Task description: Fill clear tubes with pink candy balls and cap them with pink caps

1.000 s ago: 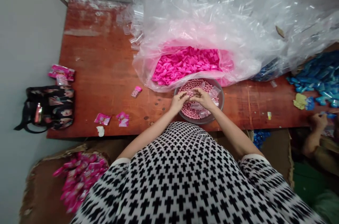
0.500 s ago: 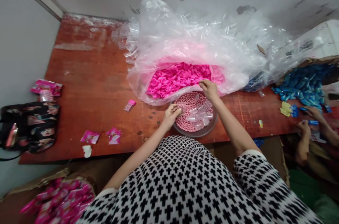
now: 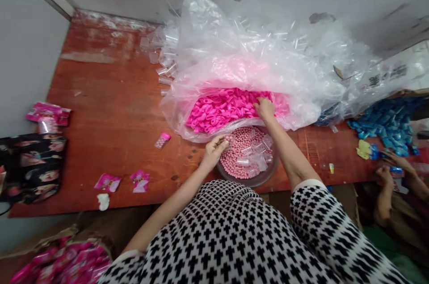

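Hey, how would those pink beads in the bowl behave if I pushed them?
The pink beads look round and loose, so they'd probably roll and shift rather than stay put. The bowl's raised rim would likely contain a gentle push. The clear plastic pieces lying on top may slide along with them.

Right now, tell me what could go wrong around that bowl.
The right hand is at the pink caps, and their bag opens right behind the bowl, so a cap could drop among the beads. The left hand holds what seems a small clear tube by the bowl's side; a slip might spill it.
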Demonstrator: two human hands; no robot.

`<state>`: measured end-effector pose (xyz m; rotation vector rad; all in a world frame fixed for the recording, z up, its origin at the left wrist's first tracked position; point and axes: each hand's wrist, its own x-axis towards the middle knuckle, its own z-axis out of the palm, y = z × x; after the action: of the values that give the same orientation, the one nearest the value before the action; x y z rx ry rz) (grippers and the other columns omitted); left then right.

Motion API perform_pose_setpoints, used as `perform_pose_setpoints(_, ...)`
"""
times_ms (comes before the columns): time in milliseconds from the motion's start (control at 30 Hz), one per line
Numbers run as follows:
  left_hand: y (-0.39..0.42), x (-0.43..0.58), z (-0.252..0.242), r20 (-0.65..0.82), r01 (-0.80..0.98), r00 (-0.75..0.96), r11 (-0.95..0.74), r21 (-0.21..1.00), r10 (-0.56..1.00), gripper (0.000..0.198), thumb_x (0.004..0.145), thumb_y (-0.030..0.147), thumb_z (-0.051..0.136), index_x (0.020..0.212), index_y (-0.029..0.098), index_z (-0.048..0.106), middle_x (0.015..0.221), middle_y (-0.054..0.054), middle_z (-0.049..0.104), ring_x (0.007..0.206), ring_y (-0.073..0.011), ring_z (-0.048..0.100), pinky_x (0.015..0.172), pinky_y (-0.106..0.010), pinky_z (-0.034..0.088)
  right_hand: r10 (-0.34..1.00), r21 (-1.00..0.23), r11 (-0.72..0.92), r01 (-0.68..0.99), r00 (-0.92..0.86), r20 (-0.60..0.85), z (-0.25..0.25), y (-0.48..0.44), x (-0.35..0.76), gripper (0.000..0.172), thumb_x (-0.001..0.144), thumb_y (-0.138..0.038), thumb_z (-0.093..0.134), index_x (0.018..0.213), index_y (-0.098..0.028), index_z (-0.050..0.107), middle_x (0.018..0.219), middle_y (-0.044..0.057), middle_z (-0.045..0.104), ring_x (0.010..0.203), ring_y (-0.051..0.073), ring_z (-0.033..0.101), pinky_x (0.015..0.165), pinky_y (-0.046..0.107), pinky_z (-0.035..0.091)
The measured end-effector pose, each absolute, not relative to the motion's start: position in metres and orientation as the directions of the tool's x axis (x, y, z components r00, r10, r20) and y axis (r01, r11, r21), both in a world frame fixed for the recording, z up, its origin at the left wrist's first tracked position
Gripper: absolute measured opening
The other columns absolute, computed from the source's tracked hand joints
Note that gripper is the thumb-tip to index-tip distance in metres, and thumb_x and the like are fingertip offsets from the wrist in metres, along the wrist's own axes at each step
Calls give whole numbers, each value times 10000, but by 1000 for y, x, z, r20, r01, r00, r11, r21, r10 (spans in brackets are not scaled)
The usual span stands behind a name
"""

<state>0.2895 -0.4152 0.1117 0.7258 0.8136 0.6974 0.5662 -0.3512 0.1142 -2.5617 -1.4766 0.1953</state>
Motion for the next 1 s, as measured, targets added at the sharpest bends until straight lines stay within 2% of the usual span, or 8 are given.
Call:
perform_pose_setpoints(100,-407,297,114,-382,-266,503,560,785,775,434,649,425,748,983,171,637,962,-57,686,867,-198,663,771,-372,580,873,-306,-468,829,488,-11,119,-360,573,277,834,-292,503,978,-128,673,1002,159,655,954,287,593,820,428,457)
perform_pose_setpoints(167,-400,303,119,-379,-281,501,561,779,778,442,643,431,753,981,173,634,957,-51,683,847,-188,665,762,-358,582,886,-452,-422,786,464,-20,128,-370,572,268,827,-289,503,940,-125,683,941,130,670,903,258,606,805,400,465)
perform_pose_setpoints(267,-390,316,131,-344,-361,485,542,759,804,421,661,434,743,980,186,624,992,-42,669,854,-165,660,773,-328,578,916,-734,-358,577,370,-155,148,-393,558,278,796,-347,544,890,-132,693,724,53,655,655,176,592,645,313,479)
perform_pose_setpoints(367,-384,329,144,-296,-466,476,523,713,828,387,669,415,746,959,199,610,1004,-19,656,861,-143,654,799,-318,570,943,-871,-332,363,150,-297,167,-419,529,280,749,-396,612,862,-155,698,624,-1,608,526,118,526,531,249,438)
perform_pose_setpoints(467,-386,336,151,-295,-480,486,534,696,823,405,656,416,757,953,187,603,912,-14,664,783,-132,658,803,-333,568,962,-906,-272,326,71,-263,180,-444,499,291,784,-396,586,956,-181,681,699,-1,639,575,119,554,565,247,461)
perform_pose_setpoints(667,-408,332,155,-252,-445,487,486,752,836,389,675,436,737,931,176,603,883,-27,679,799,-163,664,806,-353,554,980,-895,-144,422,186,-70,189,-472,474,277,860,-375,506,1053,-250,659,1043,16,681,989,185,613,907,332,454)
perform_pose_setpoints(867,-428,318,164,-207,-373,569,474,797,796,374,647,416,759,888,157,639,907,-40,690,779,-169,657,741,-321,551,984,-958,-177,224,72,-165,189,-480,480,300,681,-380,733,894,-179,664,790,12,674,682,140,608,657,272,498)
perform_pose_setpoints(1000,-433,308,166,-189,-371,570,455,809,800,387,665,435,742,911,157,633,920,-50,697,787,-174,662,713,-311,559,982,-959,-189,213,19,-189,195,-488,484,416,718,-374,710,1075,-178,623,789,7,670,667,126,614,633,262,511)
